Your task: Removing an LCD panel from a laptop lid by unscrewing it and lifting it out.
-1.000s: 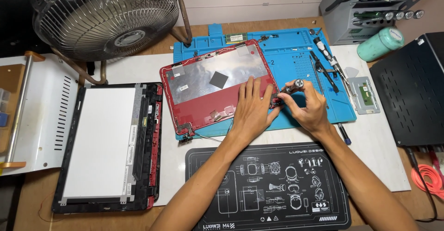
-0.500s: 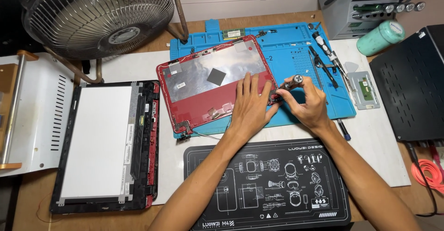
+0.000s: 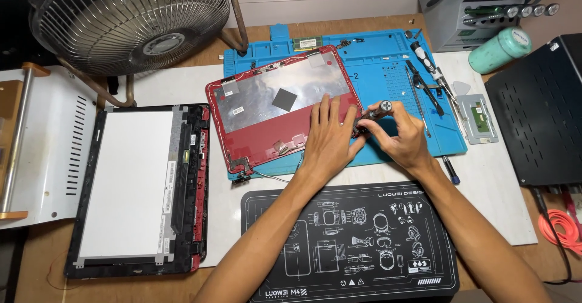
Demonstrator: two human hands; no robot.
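**Both hands at the red lid's right edge**

Your left hand [image 3: 328, 134] lies flat and open on the red laptop lid [image 3: 273, 112], fingers spread and pointing away from you, pressing down near its right edge. The lid sits tilted on the blue work mat [image 3: 388, 66], silver-lined inner face up, with a small dark square patch near its middle.

Your right hand [image 3: 400, 136] is closed around a small screwdriver [image 3: 374, 110], its round silver-capped end poking up above your fingers. The tip is aimed at the lid's right edge, just beside your left fingertips; the exact contact point is hidden behind your fingers.

To the right on the mat lie spare tools [image 3: 424, 78], and just off its edge a grey touchpad part [image 3: 476, 118] rests on the white surface. A pale green canister [image 3: 500, 49] lies on its side further back.

To your left, well apart from the lid, the screen panel [image 3: 130, 188] lies flat in its black frame. A desk fan [image 3: 130, 18] stands behind it. Under your forearms sits a black printed mat [image 3: 351, 242].
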